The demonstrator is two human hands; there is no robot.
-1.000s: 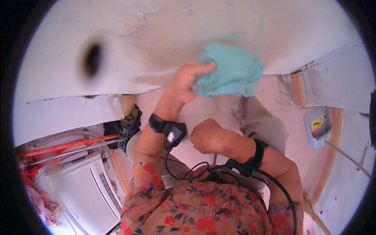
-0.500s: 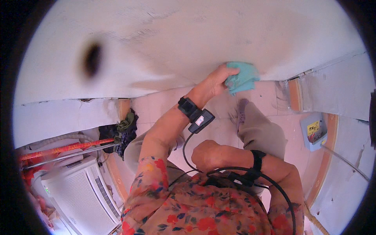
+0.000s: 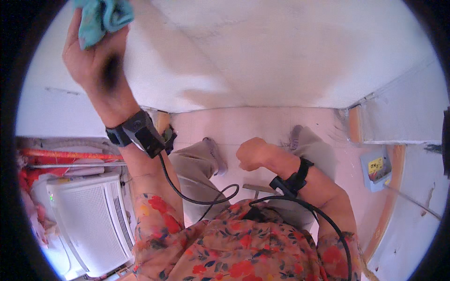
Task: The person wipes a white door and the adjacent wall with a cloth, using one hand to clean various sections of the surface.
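My left hand (image 3: 97,61) is raised at the upper left, its fingers closed around a crumpled teal cloth (image 3: 105,21). The cloth is in front of the pale wall (image 3: 262,51); whether it touches the surface I cannot tell. A dark blurred spot covers part of that hand. In the middle, my right hand (image 3: 253,153) is curled into a fist in front of my body, above the floor between my legs. Nothing shows in it. Black bands with small devices and a cable are on both wrists.
A white slatted appliance (image 3: 89,225) stands at the left below a red-orange pole (image 3: 70,153) and a metal pole. A grey dustpan (image 3: 376,169) with a thin handle is at the right by a wooden trim. Pink tiles (image 3: 243,122) cover the floor.
My left hand has swept the teal cloth from low on the wall, right of centre, to the upper left. My right fist has moved slightly forward.
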